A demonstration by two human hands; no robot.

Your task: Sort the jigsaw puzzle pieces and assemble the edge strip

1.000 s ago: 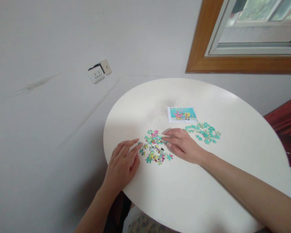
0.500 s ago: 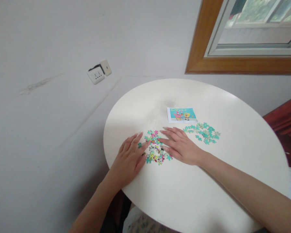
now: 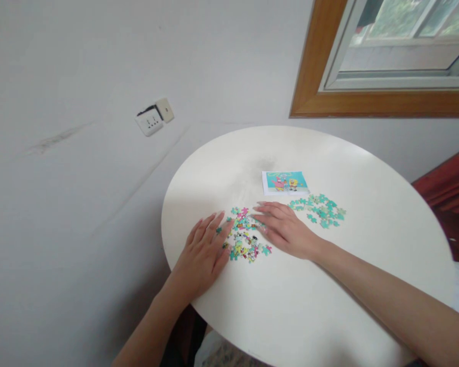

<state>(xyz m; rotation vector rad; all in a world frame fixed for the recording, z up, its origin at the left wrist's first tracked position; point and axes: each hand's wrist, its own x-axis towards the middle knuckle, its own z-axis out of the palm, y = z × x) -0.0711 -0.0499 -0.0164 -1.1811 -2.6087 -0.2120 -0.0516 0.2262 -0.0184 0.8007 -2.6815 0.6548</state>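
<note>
So both hands were open over a round white counter point(image 3: 309, 300), with a mixed puzzle pile point(image 3: 244, 248) between them, nearer the counter's left edge than the right. The left hand point(image 3: 202, 251) had its fingers spread, palm down, reaching in from the left edge, and its fingertips were right at the pile's left side. Some pieces were partly hidden under those fingers, so no clue how many. The right hand point(image 3: 286, 230) was open too, fingers stretched out and a bit apart, tips at the pile's right side. Couldn't tell if either one was actually pinching a piece.

The pile was pink, yellow and teal bits, way too small to make out the prints. A mostly turquoise pile point(image 3: 326, 211) lay beyond the right wrist, and the hand covered a bit of its near left end, I think. The picture card point(image 3: 286, 182) sat flat behind the hands, toward the far edge, cartoon figures visible but the lettering up top unreadable. The window point(image 3: 401, 56) and the red cloth point(image 3: 451, 178) were both cut off at the right.
</note>
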